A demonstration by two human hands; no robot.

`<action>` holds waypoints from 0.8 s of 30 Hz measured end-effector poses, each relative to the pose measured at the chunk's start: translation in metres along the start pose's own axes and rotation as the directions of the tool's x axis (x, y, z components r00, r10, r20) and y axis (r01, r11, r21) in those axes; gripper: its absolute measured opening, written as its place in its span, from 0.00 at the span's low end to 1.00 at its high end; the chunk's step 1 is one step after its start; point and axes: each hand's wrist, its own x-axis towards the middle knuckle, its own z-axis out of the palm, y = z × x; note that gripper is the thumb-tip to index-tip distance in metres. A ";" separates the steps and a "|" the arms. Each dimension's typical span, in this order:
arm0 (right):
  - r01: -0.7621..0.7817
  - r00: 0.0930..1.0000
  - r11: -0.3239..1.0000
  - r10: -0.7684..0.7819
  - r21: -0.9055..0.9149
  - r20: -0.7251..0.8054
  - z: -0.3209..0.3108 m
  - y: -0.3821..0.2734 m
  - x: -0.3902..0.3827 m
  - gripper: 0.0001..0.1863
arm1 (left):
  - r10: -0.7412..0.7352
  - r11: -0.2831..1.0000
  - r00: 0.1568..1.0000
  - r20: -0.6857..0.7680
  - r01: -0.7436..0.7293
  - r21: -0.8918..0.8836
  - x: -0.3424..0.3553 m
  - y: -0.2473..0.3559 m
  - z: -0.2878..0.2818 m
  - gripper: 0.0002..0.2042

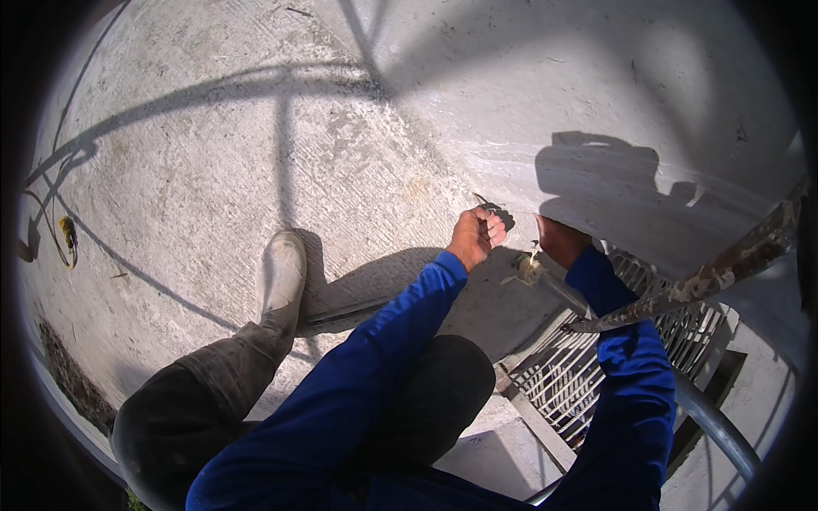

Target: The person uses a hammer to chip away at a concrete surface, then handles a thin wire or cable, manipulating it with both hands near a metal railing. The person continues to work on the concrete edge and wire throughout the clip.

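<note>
My left hand (479,237) is closed, its fingers curled in, just above the pale concrete. A thin dark tip (481,199) sticks out beyond its knuckles; what the fingers hold is too small to name. To its right, my right hand (562,242) is bent inward in shade with its fingers curled; whatever is in them is hidden. A faint thin line seems to run between the two hands. Just below them is the end of a grey pipe (562,291), with a pale yellowish wrapping (530,269) and loose ends around it.
A slatted metal grate (558,383) lies under my right forearm. A rusty, flaking bar (707,285) crosses over that arm. My boot (282,272) stands on rough concrete (196,196). A smooth grey wall (613,85) rises ahead. A cord with a yellow-black piece (68,232) lies far left.
</note>
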 end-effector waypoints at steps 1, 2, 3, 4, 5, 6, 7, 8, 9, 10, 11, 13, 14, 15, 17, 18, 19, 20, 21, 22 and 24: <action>-0.008 1.000 1.000 0.008 0.028 0.019 -0.001 0.000 0.001 0.13 | -0.004 1.000 1.000 0.009 0.004 -0.010 0.001 0.000 -0.001 0.05; -0.017 0.999 0.998 0.015 0.055 0.037 -0.001 0.001 0.003 0.13 | -0.007 1.000 1.000 0.018 0.008 -0.021 0.001 0.001 -0.002 0.06; -0.027 0.998 0.996 0.023 0.083 0.055 -0.001 0.002 0.004 0.13 | -0.011 1.000 1.000 0.024 0.012 -0.026 0.000 0.002 -0.001 0.06; 0.007 0.999 0.999 -0.004 0.053 -0.052 0.002 0.003 0.003 0.09 | -0.015 0.999 0.999 0.029 0.016 -0.031 -0.002 0.003 0.000 0.06; 0.037 0.987 0.999 -0.034 0.019 -0.158 0.008 0.004 0.001 0.07 | -0.019 0.999 0.999 0.035 0.020 -0.037 -0.003 0.004 0.001 0.06; 0.067 0.963 0.998 -0.070 -0.020 -0.261 0.010 0.004 0.002 0.08 | -0.003 0.999 1.000 0.020 0.004 -0.034 0.000 0.004 0.000 0.06; 0.069 0.965 0.998 -0.070 -0.010 -0.252 0.012 0.005 0.002 0.08 | 0.012 0.999 1.000 0.004 -0.012 -0.032 0.003 0.004 0.000 0.06; 0.071 0.968 0.997 -0.069 0.001 -0.243 0.013 0.005 0.003 0.08 | 0.028 0.999 1.000 -0.011 -0.028 -0.029 0.006 0.004 -0.001 0.06; 0.070 0.971 0.997 -0.066 0.011 -0.231 0.014 0.006 0.003 0.08 | 0.033 0.999 0.999 -0.011 -0.034 -0.025 0.009 0.004 -0.001 0.06; 0.084 0.976 0.996 -0.089 -0.033 -0.201 0.018 0.008 0.003 0.08 | 0.039 0.999 0.999 -0.010 -0.039 -0.021 0.012 0.005 0.000 0.05; 0.098 0.979 0.992 -0.110 -0.077 -0.170 0.024 0.010 0.003 0.08 | 0.044 0.999 0.999 -0.010 -0.044 -0.016 0.015 0.006 0.000 0.05; 0.142 0.980 0.970 -0.166 -0.197 -0.109 0.026 0.011 0.005 0.09 | 0.051 0.998 0.999 0.004 -0.051 -0.024 0.021 0.009 -0.002 0.05; 0.170 0.977 0.947 -0.198 -0.272 -0.077 0.027 0.011 0.005 0.10 | 0.054 0.998 0.998 0.011 -0.054 -0.028 0.024 0.010 -0.003 0.05; 0.195 0.974 0.919 -0.221 -0.342 -0.039 0.026 0.010 0.004 0.11 | 0.058 0.998 0.998 -0.006 -0.058 -0.027 0.022 0.010 -0.001 0.05; 0.180 0.982 0.923 -0.187 -0.341 0.012 0.025 0.005 0.005 0.12 | 0.065 0.998 0.997 -0.041 -0.066 -0.025 0.019 0.011 0.003 0.06; 0.173 0.985 0.923 -0.172 -0.343 0.036 0.021 0.003 0.006 0.13 | 0.073 0.997 0.997 -0.038 -0.074 -0.030 0.020 0.011 0.003 0.06; 0.224 0.972 0.852 -0.227 -0.473 0.052 0.020 0.002 0.005 0.14 | 0.081 0.996 0.996 -0.035 -0.082 -0.035 0.021 0.011 0.003 0.06; 0.269 0.957 0.760 -0.279 -0.591 0.076 0.019 0.001 0.004 0.16 | 0.089 0.995 0.995 -0.033 -0.090 -0.040 0.022 0.011 0.003 0.07; 0.291 0.948 0.700 -0.301 -0.652 0.099 0.017 0.001 0.005 0.17 | 0.114 0.993 0.993 -0.011 -0.115 -0.031 0.024 0.013 0.001 0.07; 0.311 0.938 0.635 -0.324 -0.707 0.122 0.014 0.000 0.006 0.19 | 0.140 0.990 0.990 0.012 -0.140 -0.023 0.026 0.016 -0.002 0.07; 0.320 0.939 0.613 -0.309 -0.723 0.153 0.011 -0.002 0.008 0.20 | 0.140 0.990 0.989 0.037 -0.140 -0.007 0.023 0.018 -0.004 0.07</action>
